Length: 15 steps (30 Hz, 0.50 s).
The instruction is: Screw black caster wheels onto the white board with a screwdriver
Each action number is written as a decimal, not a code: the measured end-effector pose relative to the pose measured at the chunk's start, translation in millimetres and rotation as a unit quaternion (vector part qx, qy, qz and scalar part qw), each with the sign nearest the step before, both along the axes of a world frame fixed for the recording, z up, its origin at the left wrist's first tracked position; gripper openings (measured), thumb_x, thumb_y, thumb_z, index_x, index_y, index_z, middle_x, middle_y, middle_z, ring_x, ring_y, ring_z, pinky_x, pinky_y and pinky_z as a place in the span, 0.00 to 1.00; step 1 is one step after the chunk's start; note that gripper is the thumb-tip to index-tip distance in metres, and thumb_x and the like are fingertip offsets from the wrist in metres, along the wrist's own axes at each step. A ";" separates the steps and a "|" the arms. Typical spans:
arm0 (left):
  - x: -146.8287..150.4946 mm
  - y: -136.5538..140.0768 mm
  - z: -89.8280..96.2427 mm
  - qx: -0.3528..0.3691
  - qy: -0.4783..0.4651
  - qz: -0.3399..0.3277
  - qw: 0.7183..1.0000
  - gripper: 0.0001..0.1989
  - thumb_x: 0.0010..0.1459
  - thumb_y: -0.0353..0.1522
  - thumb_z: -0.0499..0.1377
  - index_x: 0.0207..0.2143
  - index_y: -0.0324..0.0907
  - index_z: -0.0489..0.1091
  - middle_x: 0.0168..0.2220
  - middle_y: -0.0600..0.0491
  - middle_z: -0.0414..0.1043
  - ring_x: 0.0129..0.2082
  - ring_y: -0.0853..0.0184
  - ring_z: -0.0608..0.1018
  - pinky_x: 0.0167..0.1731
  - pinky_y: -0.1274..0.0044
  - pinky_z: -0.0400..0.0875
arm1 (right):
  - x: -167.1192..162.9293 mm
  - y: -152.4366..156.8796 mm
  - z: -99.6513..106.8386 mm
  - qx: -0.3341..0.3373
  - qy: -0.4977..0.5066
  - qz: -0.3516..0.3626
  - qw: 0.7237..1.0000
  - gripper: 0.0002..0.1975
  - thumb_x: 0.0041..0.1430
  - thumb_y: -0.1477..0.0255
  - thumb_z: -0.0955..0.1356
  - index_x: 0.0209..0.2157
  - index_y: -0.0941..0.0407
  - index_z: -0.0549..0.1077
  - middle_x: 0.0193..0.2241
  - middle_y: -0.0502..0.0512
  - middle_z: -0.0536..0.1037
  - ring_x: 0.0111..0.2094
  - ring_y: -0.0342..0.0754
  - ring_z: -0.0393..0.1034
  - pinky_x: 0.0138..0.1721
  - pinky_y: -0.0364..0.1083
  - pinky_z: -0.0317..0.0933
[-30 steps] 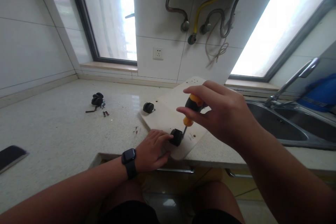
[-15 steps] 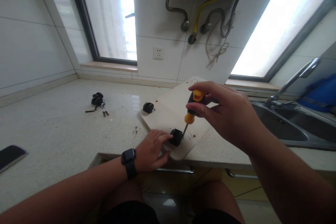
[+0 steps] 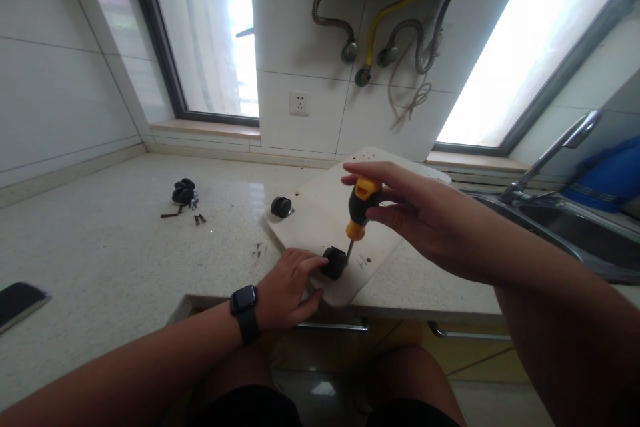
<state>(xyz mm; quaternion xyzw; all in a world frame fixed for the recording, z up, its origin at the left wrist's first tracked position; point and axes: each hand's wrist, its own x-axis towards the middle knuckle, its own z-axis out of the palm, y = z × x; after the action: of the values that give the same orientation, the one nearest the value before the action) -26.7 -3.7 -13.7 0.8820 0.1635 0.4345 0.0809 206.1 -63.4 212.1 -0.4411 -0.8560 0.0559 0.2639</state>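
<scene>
Right hand [image 3: 417,213] pinching near-upright screwdriver [image 3: 360,209], tip down, left hand [image 3: 289,288] spread against caster [image 3: 334,265]

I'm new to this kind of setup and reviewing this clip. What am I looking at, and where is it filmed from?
There is no machine here: these are a person's bare hands. Every picture comes from one camera worn on the head, looking forward and down. On the speckled countertop lies a pale board with two black casters on it. The left hand, below a smartwatch, touches the nearer caster; the farther caster sits near the board's left corner. The right hand holds a yellow-and-black screwdriver, its shaft pointing down beside the nearer caster. Off to the left lie more casters and some screws.
</scene>
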 end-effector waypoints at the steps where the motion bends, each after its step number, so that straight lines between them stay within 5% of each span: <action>1: -0.1 0.0 -0.2 0.000 0.001 0.000 1.000 0.32 0.59 0.28 0.61 0.64 0.43 0.56 0.51 0.42 0.72 0.50 0.53 0.75 0.51 0.57 0.73 | 0.1 1.6 -0.6 -0.005 0.006 0.000 1.000 0.27 0.69 0.70 0.67 0.67 0.41 0.67 0.53 0.54 0.80 0.52 0.55 0.78 0.52 0.56 0.75; 6: -0.5 -0.5 -0.1 0.002 0.006 0.001 1.000 0.32 0.60 0.27 0.61 0.65 0.43 0.55 0.53 0.41 0.72 0.50 0.52 0.75 0.51 0.56 0.74 | -9.9 7.2 -10.3 0.101 0.049 -0.090 0.990 0.18 0.61 0.66 0.76 0.52 0.49 0.77 0.41 0.52 0.82 0.36 0.50 0.79 0.39 0.50 0.73; 15: -0.6 -0.4 1.1 0.010 0.006 0.003 1.000 0.31 0.60 0.28 0.60 0.65 0.43 0.56 0.53 0.41 0.72 0.51 0.53 0.75 0.51 0.57 0.74 | -19.2 5.7 -12.7 0.170 -0.019 -0.235 0.957 0.18 0.59 0.58 0.76 0.39 0.53 0.69 0.29 0.54 0.78 0.26 0.50 0.71 0.28 0.50 0.62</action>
<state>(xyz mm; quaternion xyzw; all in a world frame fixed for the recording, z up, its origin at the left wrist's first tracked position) -27.3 -4.1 -12.5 0.8847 0.1618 0.4315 0.0699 186.9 -57.7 199.3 -0.5796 -0.7298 -0.1619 0.3245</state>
